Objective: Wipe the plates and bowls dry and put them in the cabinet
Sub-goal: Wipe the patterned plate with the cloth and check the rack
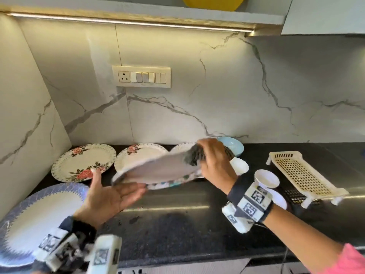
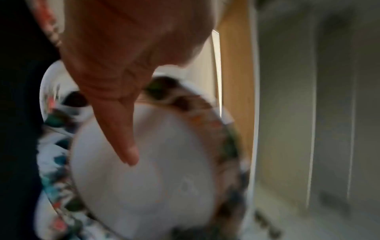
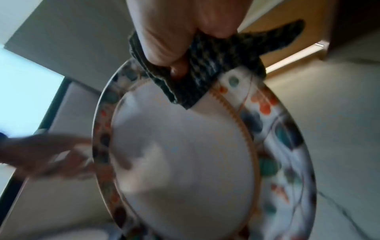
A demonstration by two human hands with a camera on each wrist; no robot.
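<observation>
Above a black kitchen counter point(image 1: 197, 230), a person holds a patterned plate point(image 1: 158, 171) in mid-air, tilted, its white underside turned up toward the head camera and its multicoloured rim running left to right, the left edge lower than the right. The right hand point(image 1: 214, 165) pinches the plate's right rim through a dark checked cloth point(image 1: 194, 156), thumb and fingers curled over fabric and edge together; the right wrist view shows the cloth point(image 3: 205, 69) folded over the rim. The left hand point(image 1: 110, 196) is spread, palm up, fingers straight under the plate's lower left edge; whether they actually touch it is hard to tell through the motion blur. In the left wrist view one straight finger lies across the plate's white centre point(image 2: 144, 186).

Behind, against the marble wall, two rose-patterned plates point(image 1: 83, 162) lie flat on the counter, a pale blue bowl point(image 1: 233, 145) further right. A blue-rimmed plate point(image 1: 39, 220) sits at near left. At right stand a small white bowl point(image 1: 266, 177) and a cream slatted drying rack point(image 1: 302, 175).
</observation>
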